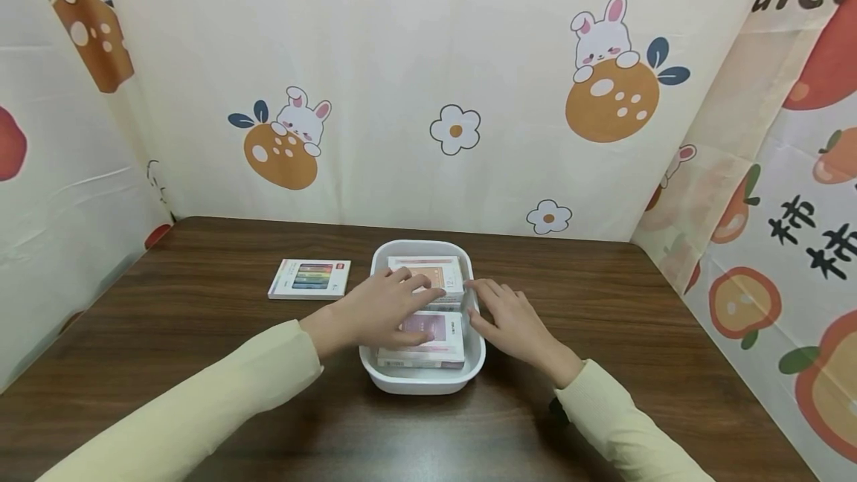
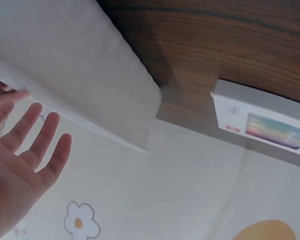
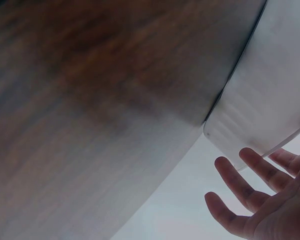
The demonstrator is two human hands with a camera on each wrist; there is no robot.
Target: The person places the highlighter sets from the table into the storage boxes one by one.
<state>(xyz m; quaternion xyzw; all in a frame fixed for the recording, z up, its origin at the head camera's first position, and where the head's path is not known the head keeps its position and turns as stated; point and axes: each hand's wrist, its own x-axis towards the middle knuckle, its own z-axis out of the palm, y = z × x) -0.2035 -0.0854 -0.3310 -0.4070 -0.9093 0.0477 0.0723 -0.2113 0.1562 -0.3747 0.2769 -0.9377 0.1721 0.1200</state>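
Observation:
A white plastic basin [image 1: 423,385] stands on the table, with a pale box with an orange panel [image 1: 450,268] at its back and a white box with a purple panel [image 1: 450,348] at its front. My left hand [image 1: 382,311] reaches over the left rim, its fingers spread above both boxes and partly covering them. At the right rim is my right hand [image 1: 512,322], fingertips right at the edge, thumb apart from the fingers. Both wrist views show loosely extended fingers beside the basin's outer wall [image 2: 85,60]; nothing is gripped.
Left of the basin, a flat white box with a window showing coloured sticks [image 1: 286,281] lies on the dark wooden table [image 1: 221,274]. A printed curtain [image 1: 395,125] rises behind the table's back edge, and more printed cloth hangs at both sides.

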